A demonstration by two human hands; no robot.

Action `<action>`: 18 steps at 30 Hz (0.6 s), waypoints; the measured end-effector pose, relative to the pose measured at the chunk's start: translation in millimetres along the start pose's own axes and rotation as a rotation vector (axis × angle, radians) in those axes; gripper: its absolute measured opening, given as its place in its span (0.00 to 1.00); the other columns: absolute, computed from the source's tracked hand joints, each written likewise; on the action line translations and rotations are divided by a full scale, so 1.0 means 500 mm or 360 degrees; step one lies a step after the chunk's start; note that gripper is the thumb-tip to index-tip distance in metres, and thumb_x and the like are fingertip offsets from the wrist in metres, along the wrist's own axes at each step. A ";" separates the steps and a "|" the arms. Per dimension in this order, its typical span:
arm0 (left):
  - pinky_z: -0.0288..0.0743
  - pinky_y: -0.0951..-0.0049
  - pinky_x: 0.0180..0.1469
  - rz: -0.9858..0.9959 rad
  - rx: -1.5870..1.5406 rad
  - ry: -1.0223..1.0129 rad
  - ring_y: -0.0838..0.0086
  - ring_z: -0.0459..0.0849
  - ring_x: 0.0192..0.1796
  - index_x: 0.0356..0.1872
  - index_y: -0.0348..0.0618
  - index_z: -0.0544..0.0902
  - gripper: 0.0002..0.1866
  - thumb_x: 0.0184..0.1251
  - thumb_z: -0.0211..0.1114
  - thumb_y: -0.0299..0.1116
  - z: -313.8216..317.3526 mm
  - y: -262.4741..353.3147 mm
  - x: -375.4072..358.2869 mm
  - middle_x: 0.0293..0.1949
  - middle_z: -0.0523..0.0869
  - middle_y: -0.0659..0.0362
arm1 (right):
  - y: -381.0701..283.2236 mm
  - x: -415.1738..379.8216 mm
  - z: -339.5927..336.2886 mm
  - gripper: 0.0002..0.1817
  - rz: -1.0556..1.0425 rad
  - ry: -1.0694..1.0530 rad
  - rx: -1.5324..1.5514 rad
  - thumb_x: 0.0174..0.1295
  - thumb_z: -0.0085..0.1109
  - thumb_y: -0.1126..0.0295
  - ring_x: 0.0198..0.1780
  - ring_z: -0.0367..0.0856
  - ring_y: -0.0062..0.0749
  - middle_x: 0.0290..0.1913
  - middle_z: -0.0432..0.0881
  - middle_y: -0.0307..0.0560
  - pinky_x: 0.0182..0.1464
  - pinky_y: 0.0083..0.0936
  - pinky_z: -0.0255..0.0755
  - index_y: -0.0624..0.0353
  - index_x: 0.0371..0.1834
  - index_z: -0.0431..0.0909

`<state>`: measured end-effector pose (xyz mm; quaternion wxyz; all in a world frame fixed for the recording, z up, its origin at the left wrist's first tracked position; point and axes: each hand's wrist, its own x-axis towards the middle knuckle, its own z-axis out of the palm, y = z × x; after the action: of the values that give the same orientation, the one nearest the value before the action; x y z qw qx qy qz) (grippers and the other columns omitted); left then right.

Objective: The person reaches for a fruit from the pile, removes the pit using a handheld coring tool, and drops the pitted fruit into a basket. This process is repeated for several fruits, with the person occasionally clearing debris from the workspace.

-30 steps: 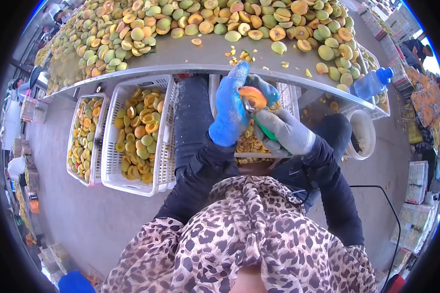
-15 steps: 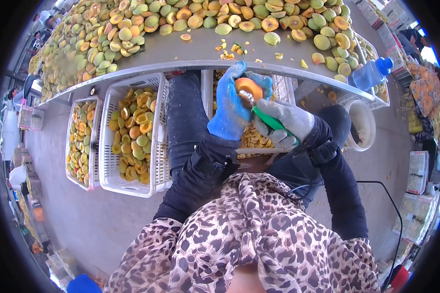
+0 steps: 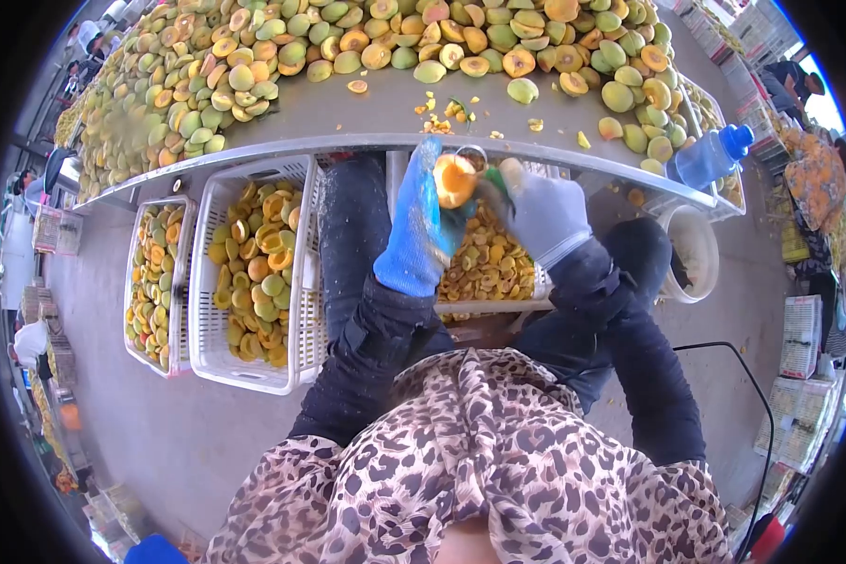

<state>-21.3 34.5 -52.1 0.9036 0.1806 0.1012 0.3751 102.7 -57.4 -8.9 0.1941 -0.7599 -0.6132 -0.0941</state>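
In a blue glove, my left hand (image 3: 415, 226) is closed around a peach half (image 3: 455, 181), its orange cut face turned toward me. My right hand (image 3: 547, 214), gloved in grey, grips a green-handled pitting tool (image 3: 496, 179). The tool's curved metal end (image 3: 474, 150) shows right beside the fruit's upper edge. Both hands are raised near the table's front edge, over a crate (image 3: 498, 305) of pieces of peach between my knees. My right fingers hide part of the handle.
Heaped peach halves (image 3: 376, 38) cover the back of the metal table (image 3: 348, 111), with scraps near its edge. White crates (image 3: 296, 352) of peaches stand at left. A blue bottle (image 3: 710, 158) and a white bucket (image 3: 710, 240) are at right. People (image 3: 813, 179) work farther off.
The hands have shifted slightly and the peach half has moved left, its cut face now turned more toward me. My right hand has lifted and turned, bringing the tool to the fruit's upper right.
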 end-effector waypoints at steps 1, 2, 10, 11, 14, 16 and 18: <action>0.75 0.71 0.45 0.0122 0.0354 0.0077 0.65 0.81 0.42 0.45 0.38 0.75 0.15 0.55 0.62 0.20 0.004 -0.001 -0.009 0.40 0.80 0.56 | -0.003 -0.004 0.013 0.16 -0.0027 0.0082 -0.0168 0.64 0.54 0.53 0.20 0.80 0.45 0.16 0.77 0.48 0.21 0.38 0.72 0.53 0.28 0.72; 0.75 0.70 0.44 0.0235 0.0711 0.0153 0.66 0.81 0.42 0.45 0.39 0.75 0.15 0.55 0.63 0.21 0.007 -0.003 -0.020 0.38 0.79 0.57 | -0.004 -0.009 0.027 0.16 -0.0025 0.0094 -0.0183 0.64 0.54 0.53 0.20 0.80 0.45 0.16 0.77 0.48 0.21 0.38 0.72 0.53 0.28 0.72; 0.71 0.73 0.39 0.1493 0.2854 0.0919 0.75 0.75 0.34 0.30 0.38 0.79 0.11 0.63 0.63 0.36 -0.053 0.219 -0.093 0.29 0.77 0.60 | 0.092 0.009 -0.020 0.21 0.0538 -0.0257 -0.0087 0.61 0.53 0.46 0.30 0.83 0.52 0.24 0.81 0.55 0.32 0.43 0.74 0.54 0.39 0.74; 0.71 0.73 0.44 0.1495 0.3798 0.1176 0.74 0.76 0.37 0.33 0.35 0.80 0.10 0.61 0.63 0.34 -0.082 0.272 -0.097 0.32 0.80 0.58 | 0.123 0.039 -0.019 0.20 0.0561 -0.0178 -0.0078 0.60 0.55 0.48 0.31 0.83 0.52 0.26 0.82 0.54 0.33 0.44 0.74 0.53 0.40 0.74; 0.72 0.73 0.48 0.1418 0.2745 0.0967 0.73 0.79 0.43 0.38 0.36 0.82 0.09 0.62 0.62 0.31 -0.109 0.281 -0.051 0.39 0.83 0.58 | 0.210 0.150 0.036 0.14 0.0501 -0.0058 -0.0120 0.57 0.58 0.56 0.36 0.82 0.49 0.35 0.82 0.54 0.36 0.45 0.73 0.51 0.41 0.75; 0.73 0.74 0.50 0.0893 0.1636 0.0645 0.74 0.81 0.44 0.41 0.37 0.83 0.09 0.64 0.61 0.30 -0.052 0.218 -0.008 0.42 0.84 0.58 | 0.234 0.233 0.092 0.14 0.0510 -0.0290 -0.0250 0.58 0.55 0.61 0.42 0.82 0.47 0.44 0.80 0.53 0.42 0.43 0.75 0.51 0.45 0.76; 0.74 0.75 0.50 0.0395 0.1238 0.0567 0.77 0.82 0.43 0.44 0.34 0.82 0.11 0.68 0.58 0.30 -0.018 0.173 0.019 0.41 0.84 0.58 | 0.254 0.286 0.148 0.15 0.0494 -0.0395 -0.0326 0.59 0.52 0.63 0.44 0.82 0.46 0.46 0.80 0.52 0.44 0.42 0.75 0.51 0.48 0.76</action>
<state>-73.0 99.8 -26.2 0.6850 0.4505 0.3665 0.4400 251.7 79.2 -44.5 0.0512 -0.8667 -0.4953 -0.0307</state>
